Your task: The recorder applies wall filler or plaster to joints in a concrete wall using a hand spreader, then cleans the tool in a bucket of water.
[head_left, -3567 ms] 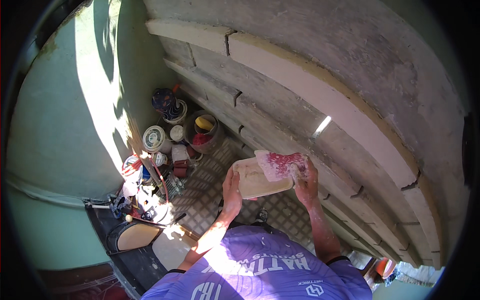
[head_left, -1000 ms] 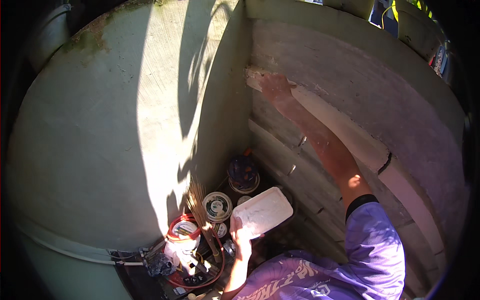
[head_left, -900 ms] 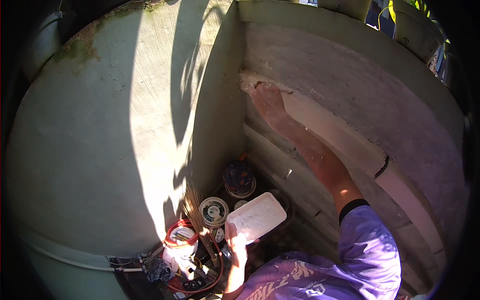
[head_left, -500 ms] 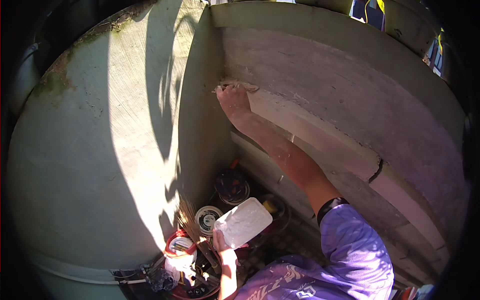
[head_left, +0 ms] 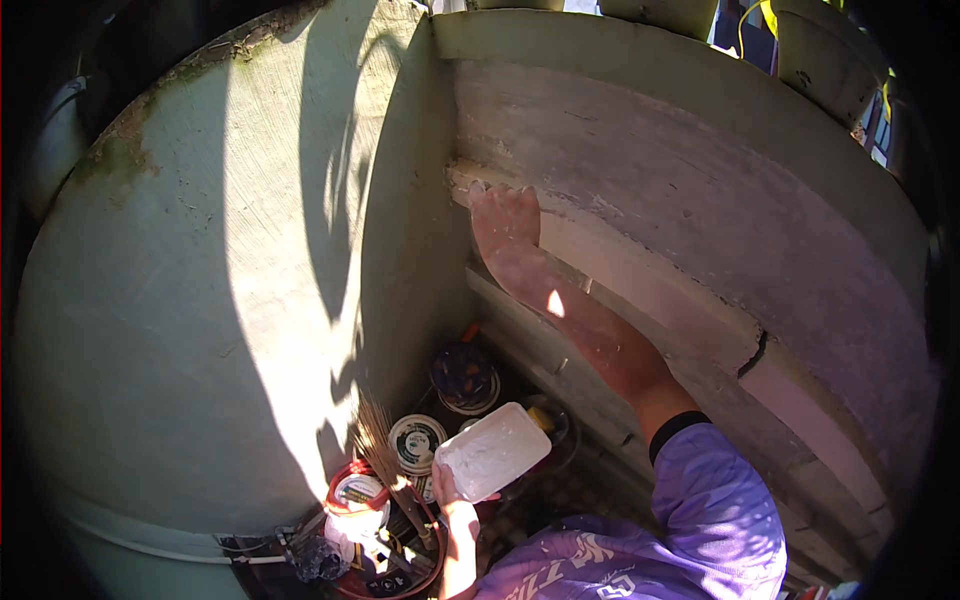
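My left hand (head_left: 451,488) grips the lower left edge of a white rectangular plastic tub (head_left: 537,436). White paste (head_left: 492,452) coats the bottom of the tub. My right arm reaches up to a pale ledge (head_left: 620,260) running along the rough grey wall (head_left: 660,185). There my right hand (head_left: 507,216) is closed, knuckles up, at the ledge's top edge near the corner. Its fingertips are hidden, and whatever they hold cannot be made out. White smears show on the hand and forearm.
A smooth pale green wall (head_left: 140,330) stands at the left, partly sunlit. Below are a white-lidded tub (head_left: 417,444), a dark round container (head_left: 464,376), a twig broom (head_left: 376,436) and a red-rimmed bucket (head_left: 357,478). Plant pots (head_left: 825,55) line the wall top. A dark crack (head_left: 753,354) splits the ledge.
My right hand has shifted a little right and down along the ledge from the corner, its wrist more upright. The tub in my left hand has moved slightly right and down.
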### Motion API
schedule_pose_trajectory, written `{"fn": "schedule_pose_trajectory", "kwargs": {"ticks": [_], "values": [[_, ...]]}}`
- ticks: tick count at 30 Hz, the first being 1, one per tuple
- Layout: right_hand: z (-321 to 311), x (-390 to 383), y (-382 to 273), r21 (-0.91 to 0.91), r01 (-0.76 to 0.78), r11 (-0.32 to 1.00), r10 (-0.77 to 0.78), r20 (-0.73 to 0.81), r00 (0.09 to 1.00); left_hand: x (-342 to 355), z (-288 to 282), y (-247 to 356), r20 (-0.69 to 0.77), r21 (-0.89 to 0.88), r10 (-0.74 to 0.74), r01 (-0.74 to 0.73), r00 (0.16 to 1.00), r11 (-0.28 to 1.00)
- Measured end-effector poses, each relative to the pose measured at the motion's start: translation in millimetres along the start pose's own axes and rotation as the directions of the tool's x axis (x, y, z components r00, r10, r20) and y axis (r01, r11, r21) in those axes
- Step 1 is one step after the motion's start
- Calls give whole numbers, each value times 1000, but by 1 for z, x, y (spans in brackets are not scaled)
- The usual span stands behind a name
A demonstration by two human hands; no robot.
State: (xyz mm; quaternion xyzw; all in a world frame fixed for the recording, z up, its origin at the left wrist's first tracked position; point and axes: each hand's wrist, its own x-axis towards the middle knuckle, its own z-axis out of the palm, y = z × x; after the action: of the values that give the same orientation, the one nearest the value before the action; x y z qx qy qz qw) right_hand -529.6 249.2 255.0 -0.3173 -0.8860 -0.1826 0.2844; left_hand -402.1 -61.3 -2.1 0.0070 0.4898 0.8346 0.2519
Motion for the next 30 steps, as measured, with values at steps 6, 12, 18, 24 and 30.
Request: {"fn": "schedule_pose_trajectory", "kwargs": {"ticks": [6,12,18,24,30], "values": [[-3,23,-6,51,-54,997,58,-65,996,-10,2,1,41,11,32,-32,999,999],[5,14,-29,160,29,987,-14,-92,996,-23,-1,3,66,25,77,-79,995,997],[24,48,-39,101,23,995,-10,-127,992,-26,-6,1,39,44,92,-94,995,995],[34,54,-39,153,58,987,-45,-84,995,-28,-12,0,47,41,155,-157,987,987],[30,62,-32,200,83,976,-44,-191,981,-27,-30,-18,99,191,258,-273,961,943]]}}
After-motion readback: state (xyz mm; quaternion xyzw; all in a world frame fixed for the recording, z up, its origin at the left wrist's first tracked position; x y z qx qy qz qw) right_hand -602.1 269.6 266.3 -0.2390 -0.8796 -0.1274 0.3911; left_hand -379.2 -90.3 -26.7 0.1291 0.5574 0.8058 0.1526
